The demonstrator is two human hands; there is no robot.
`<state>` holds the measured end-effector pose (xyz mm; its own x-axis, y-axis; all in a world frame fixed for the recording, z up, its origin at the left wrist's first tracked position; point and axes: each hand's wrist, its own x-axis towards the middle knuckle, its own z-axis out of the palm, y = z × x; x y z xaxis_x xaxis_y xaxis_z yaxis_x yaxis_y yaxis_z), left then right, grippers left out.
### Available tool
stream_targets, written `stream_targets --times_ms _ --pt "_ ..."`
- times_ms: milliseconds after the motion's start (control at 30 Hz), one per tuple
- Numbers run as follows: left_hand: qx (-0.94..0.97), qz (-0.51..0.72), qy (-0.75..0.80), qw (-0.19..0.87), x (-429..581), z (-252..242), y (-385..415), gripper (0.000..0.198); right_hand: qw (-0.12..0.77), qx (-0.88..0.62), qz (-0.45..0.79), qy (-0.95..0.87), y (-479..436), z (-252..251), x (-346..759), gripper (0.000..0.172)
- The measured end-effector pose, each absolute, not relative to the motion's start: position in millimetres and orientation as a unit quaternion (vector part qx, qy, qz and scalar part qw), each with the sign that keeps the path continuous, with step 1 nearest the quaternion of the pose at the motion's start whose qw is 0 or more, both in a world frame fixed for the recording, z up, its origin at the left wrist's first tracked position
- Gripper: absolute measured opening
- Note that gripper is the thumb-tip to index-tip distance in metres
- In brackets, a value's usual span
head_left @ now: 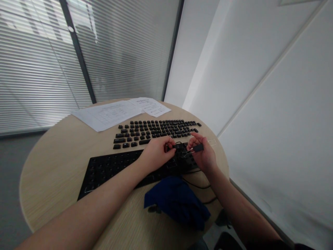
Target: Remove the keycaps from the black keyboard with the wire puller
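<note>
A black keyboard base without its keycaps lies across the round table. My right hand is closed around a keycap puller with a black handle and wire prongs, which point left at the base's right part. Close beside them, my left hand has its fingers bent together over the base's upper edge; what they hold, if anything, is too small to make out. Behind the base, loose black keycaps are laid out in rows.
Printed papers lie at the table's far edge. A bunched blue cloth sits at the near edge, in front of the base. Black cables run at the right. The round table's edge curves close by my right forearm.
</note>
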<state>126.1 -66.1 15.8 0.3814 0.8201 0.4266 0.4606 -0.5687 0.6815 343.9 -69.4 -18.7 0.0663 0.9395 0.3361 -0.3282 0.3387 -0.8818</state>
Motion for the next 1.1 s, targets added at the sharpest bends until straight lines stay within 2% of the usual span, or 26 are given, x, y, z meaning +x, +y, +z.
stream_targets --times_ms 433,767,967,1100 --pt "0.791 0.39 0.401 0.248 126 17 -66 0.008 0.681 -0.293 0.514 -0.432 -75 -11 340 0.026" --pt "0.794 0.384 0.397 0.252 125 21 -68 0.009 0.684 -0.326 0.466 -0.457 -72 -17 342 0.033" --pt "0.799 0.384 0.39 0.25 125 18 -66 0.009 0.687 -0.352 0.405 -0.49 -67 -23 345 0.035" --pt "0.8 0.379 0.389 0.256 126 16 -66 0.008 0.629 -0.425 0.272 -0.592 -68 -28 349 0.034"
